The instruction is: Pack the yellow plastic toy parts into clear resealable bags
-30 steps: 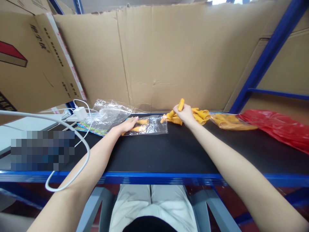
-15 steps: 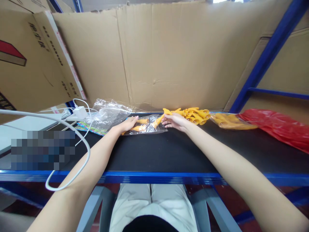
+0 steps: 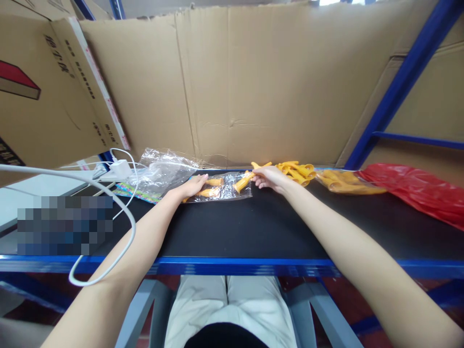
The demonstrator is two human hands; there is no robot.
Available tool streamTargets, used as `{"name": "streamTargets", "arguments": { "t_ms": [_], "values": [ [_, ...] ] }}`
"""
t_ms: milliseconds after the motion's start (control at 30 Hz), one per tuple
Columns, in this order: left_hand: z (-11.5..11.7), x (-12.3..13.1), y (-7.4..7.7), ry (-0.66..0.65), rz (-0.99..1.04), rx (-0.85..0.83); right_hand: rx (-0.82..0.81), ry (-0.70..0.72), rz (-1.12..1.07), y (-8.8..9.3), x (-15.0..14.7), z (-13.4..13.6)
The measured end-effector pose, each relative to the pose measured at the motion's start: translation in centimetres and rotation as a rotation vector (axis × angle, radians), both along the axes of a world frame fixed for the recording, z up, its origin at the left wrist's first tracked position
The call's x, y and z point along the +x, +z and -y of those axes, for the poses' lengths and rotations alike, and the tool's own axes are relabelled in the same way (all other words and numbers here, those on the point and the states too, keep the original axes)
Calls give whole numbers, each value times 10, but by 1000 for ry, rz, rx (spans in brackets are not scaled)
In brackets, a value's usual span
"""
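On the black work surface lies a clear plastic bag (image 3: 226,193) with several yellow plastic pieces showing in it. My left hand (image 3: 195,185) rests flat on its left part, fingers stretched out and together. My right hand (image 3: 270,179) pinches the narrow end of a yellow trumpet-shaped piece (image 3: 242,183), whose flared end lies at the bag's right part; I cannot tell if it is inside or on top. Just behind my right fingers another yellow piece (image 3: 261,165) shows. Beside that hand, to the right, is a pile of yellow trumpet-shaped pieces (image 3: 297,173).
At the right are a filled clear bag (image 3: 348,183) and a red plastic bag (image 3: 413,186). Crumpled clear bags (image 3: 159,169), a white charger (image 3: 121,169) and a looping white cable (image 3: 133,227) are at the left. A cardboard wall (image 3: 253,87) stands behind.
My right hand has shifted a little to the right, drawing the trumpet-shaped piece with it. My left hand stays in place on the bag.
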State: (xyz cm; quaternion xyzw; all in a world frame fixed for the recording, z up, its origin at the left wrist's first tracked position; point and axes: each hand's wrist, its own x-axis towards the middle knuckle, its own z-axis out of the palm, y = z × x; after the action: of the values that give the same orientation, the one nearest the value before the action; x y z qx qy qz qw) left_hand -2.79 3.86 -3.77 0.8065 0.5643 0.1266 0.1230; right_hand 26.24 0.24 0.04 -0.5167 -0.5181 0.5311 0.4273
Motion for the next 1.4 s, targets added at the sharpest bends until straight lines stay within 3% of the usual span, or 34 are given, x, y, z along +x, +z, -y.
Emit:
{"name": "streamTargets", "arguments": {
  "t_ms": [500, 733, 867, 1067, 1233, 1400],
  "values": [
    [11, 3, 9, -91, 348, -212, -23, -62, -233, -11, -40, 17],
    [0, 0, -5, -81, 501, -223, -169, 174, -175, -16, -43, 21],
    [1, 4, -9, -37, 587, -242, -184, 206, -51, -14, -40, 22],
    [15, 21, -2, -6, 671, -311, -180, 296, 90, -8, -28, 18],
    [26, 30, 5, -1, 691, -358, -200, 484, 19, -17, -20, 12],
    [27, 29, 7, -48, 711, -370, -182, 372, 20, -27, -28, 8]
  ]
}}
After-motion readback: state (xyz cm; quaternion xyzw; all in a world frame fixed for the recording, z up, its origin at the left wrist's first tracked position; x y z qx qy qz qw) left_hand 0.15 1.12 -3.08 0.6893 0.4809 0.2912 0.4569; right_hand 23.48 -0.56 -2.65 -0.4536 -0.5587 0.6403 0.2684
